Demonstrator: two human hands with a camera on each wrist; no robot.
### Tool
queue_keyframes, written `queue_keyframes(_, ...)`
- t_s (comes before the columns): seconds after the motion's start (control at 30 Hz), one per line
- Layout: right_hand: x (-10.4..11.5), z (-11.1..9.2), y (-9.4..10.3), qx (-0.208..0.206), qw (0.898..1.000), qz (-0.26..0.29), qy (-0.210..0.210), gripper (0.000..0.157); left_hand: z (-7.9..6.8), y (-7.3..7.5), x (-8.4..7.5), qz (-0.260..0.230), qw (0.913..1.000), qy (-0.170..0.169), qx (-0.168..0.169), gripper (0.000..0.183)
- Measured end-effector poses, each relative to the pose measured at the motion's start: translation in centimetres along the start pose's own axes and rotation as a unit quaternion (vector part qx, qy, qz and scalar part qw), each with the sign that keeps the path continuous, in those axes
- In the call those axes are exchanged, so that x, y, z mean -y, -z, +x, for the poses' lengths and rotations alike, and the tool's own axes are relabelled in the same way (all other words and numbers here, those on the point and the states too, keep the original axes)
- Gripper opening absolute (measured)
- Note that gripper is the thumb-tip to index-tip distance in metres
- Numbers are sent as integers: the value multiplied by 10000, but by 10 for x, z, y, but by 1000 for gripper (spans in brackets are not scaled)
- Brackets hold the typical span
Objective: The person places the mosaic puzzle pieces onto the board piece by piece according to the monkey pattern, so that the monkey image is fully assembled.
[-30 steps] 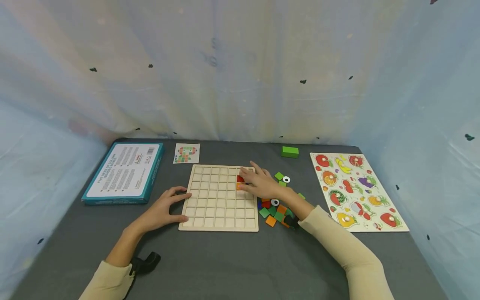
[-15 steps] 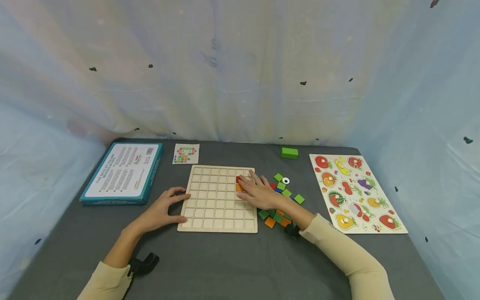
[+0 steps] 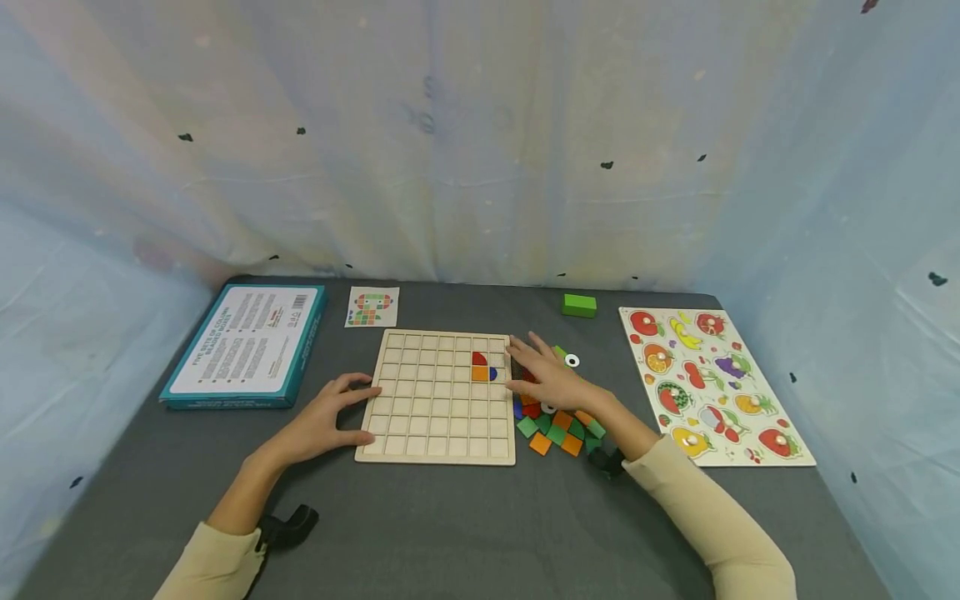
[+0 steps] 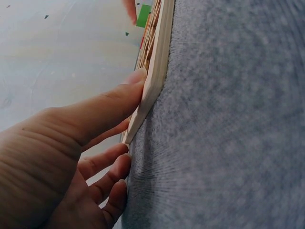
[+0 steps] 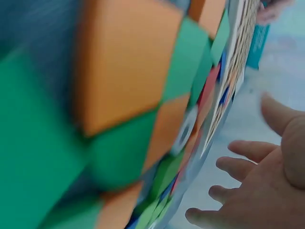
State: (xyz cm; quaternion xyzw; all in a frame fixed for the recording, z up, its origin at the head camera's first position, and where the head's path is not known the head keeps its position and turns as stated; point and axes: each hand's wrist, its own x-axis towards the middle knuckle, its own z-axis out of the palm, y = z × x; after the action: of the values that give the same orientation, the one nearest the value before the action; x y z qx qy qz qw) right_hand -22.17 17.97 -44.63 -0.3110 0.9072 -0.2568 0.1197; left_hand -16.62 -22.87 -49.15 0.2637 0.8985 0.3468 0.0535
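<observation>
A light wooden grid board [image 3: 435,400] lies flat on the dark table, with a red quarter-round tile [image 3: 479,359], an orange square tile [image 3: 480,374] and a small blue rounded piece [image 3: 492,374] in its cells near the upper right. My left hand [image 3: 326,423] rests at the board's left edge. In the left wrist view its thumb [image 4: 114,102] lies against the rim. Spread and holding nothing, my right hand [image 3: 553,377] hovers between the board's right edge and a pile of coloured tiles [image 3: 558,429]. Part of that pile is hidden beneath it.
A teal-edged box [image 3: 243,346] lies at the left. Behind the board is a small pattern card [image 3: 372,307]. A green block [image 3: 579,305] stands at the back, and a fruit puzzle board [image 3: 712,387] lies at the right. A hanging sheet [image 3: 465,167] closes off the back.
My right hand has moved right, off the board and over the tile pile, uncovering the blue piece beside the orange tile. My left hand stays at the board's edge.
</observation>
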Motion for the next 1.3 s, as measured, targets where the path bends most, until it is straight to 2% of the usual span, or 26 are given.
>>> queue_keyframes(0.27, -29, -26, 14, -623, 9976, -112, -286, 41, -1, 1, 0, 6, 10000, -4, 18, 75)
queue_keyframes(0.5, -39, -30, 17, -1038, 9936, 165, -410, 29, -1, 2, 0, 2, 10000, -10, 13, 74)
queue_keyframes(0.9, -45, -9, 9, -1069, 9932, -53, -469, 13, 0, 0, 1, -13, 10000, -33, 1, 74)
queue_keyframes(1.3, -44, -9, 12, -989, 9927, -193, -669, 9, 0, 0, 2, -38, 10000, 39, 34, 75)
